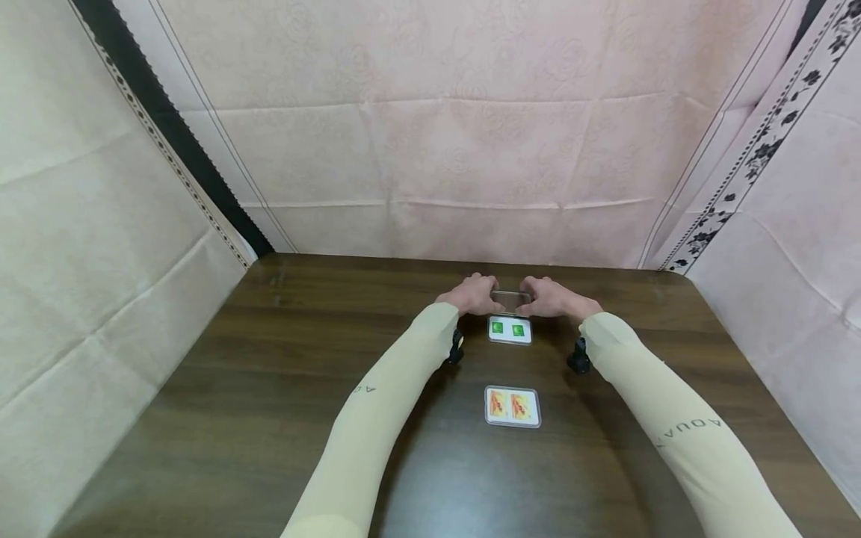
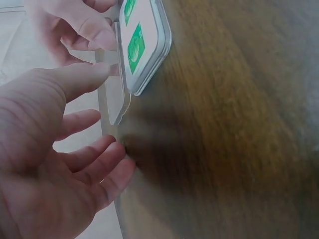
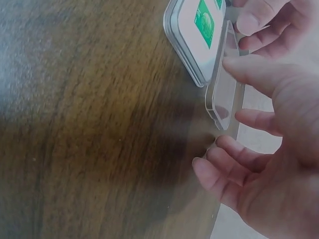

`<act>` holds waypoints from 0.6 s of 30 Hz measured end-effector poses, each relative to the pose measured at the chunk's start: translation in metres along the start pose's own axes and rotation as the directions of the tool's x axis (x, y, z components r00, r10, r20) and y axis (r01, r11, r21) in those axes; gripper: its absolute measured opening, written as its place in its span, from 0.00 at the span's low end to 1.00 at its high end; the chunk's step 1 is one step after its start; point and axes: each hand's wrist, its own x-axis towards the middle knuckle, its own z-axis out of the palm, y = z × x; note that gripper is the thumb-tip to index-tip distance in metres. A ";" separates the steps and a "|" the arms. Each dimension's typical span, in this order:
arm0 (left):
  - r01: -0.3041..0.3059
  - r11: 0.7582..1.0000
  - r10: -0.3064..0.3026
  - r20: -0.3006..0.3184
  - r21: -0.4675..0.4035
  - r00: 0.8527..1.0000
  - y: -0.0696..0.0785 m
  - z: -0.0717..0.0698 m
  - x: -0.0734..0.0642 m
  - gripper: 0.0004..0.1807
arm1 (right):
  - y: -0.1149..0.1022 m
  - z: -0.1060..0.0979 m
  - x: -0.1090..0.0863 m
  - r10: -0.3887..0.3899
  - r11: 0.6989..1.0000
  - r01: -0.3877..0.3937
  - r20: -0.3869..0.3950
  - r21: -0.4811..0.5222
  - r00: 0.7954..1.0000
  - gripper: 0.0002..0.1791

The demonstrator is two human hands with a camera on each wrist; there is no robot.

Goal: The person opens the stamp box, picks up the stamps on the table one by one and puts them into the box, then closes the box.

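Note:
A clear plastic lid [image 1: 511, 292] is held between my two hands, its rim tilted up at the far side of a case. By its left end my left hand [image 1: 474, 296] pinches it, thumb on the near face and the other fingers spread behind and below. My right hand [image 1: 553, 298] grips the right end in the same way. Just in front, overlapping the lid's lower edge in the wrist views, lies a flat clear case [image 2: 149, 64] with a white insert and two green pictures. In the right wrist view, the lid [image 3: 224, 94] leans beside that case [image 3: 187, 55].
Nearer on the brown wooden table [image 1: 269, 418] lies a second clear case [image 1: 513, 418] with two orange pictures. Pale cloth [image 1: 471, 164] hangs behind the table's far edge and along both sides.

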 end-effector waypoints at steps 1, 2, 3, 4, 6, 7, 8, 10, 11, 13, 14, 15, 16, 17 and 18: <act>0.007 1.000 -0.007 0.003 0.010 1.000 0.000 0.000 0.000 0.28 | 0.000 0.000 0.000 0.007 1.000 -0.007 -0.004 0.003 1.000 0.32; 0.016 1.000 -0.016 0.008 0.017 1.000 0.001 0.000 0.001 0.28 | 0.000 0.000 0.000 0.012 1.000 -0.012 -0.005 0.006 1.000 0.32; 0.022 0.999 -0.022 0.011 0.026 1.000 0.001 0.000 0.001 0.28 | 0.001 0.001 0.000 0.015 1.000 -0.015 -0.007 0.009 1.000 0.33; 0.029 0.999 -0.029 0.013 0.030 0.999 0.001 0.000 0.002 0.28 | 0.001 0.001 0.000 0.019 1.000 -0.019 -0.007 0.010 1.000 0.33; 0.040 0.999 -0.041 0.018 0.035 0.999 0.002 0.000 0.002 0.28 | 0.001 0.001 0.001 0.029 0.999 -0.029 -0.003 0.016 1.000 0.34; 0.044 0.998 -0.045 0.019 0.038 0.999 0.002 0.001 0.003 0.28 | 0.001 0.001 0.001 0.031 0.999 -0.031 0.002 0.019 1.000 0.34; 0.047 0.998 -0.048 0.021 0.045 0.999 0.002 0.001 0.003 0.28 | 0.001 0.001 0.001 0.035 0.999 -0.035 0.008 0.023 0.999 0.35; 0.053 0.997 -0.055 0.025 0.058 0.998 0.003 0.002 0.004 0.28 | 0.001 0.001 0.001 0.044 0.999 -0.045 0.018 0.029 0.999 0.36; 0.057 0.997 -0.059 0.028 0.061 0.998 0.003 0.002 0.004 0.28 | 0.001 0.001 0.001 0.047 0.998 -0.047 0.023 0.035 0.999 0.36; 0.065 0.996 -0.068 0.035 0.064 0.997 0.004 0.002 0.004 0.28 | 0.001 0.001 0.001 0.050 0.998 -0.051 0.028 0.035 0.998 0.36; 0.069 0.995 -0.072 0.035 0.066 0.997 0.004 0.002 0.005 0.28 | 0.002 0.002 0.002 0.052 0.998 -0.053 0.028 0.036 0.998 0.36; 0.072 0.996 -0.074 0.033 0.061 0.997 0.005 0.002 0.005 0.28 | 0.002 0.002 0.002 0.052 0.998 -0.053 0.026 0.036 0.998 0.36; 0.075 0.995 -0.077 0.032 0.058 0.996 0.005 0.002 0.006 0.28 | 0.002 0.002 0.003 0.054 0.998 -0.055 0.025 0.037 0.998 0.36; 0.079 0.995 -0.081 0.029 0.058 0.996 0.004 0.002 0.007 0.28 | 0.003 0.002 0.003 0.054 0.998 -0.055 0.026 0.040 0.998 0.35; 0.081 0.995 -0.082 0.026 0.060 0.996 0.004 0.003 0.008 0.28 | 0.003 0.002 0.004 0.055 0.998 -0.056 0.025 0.042 0.998 0.35</act>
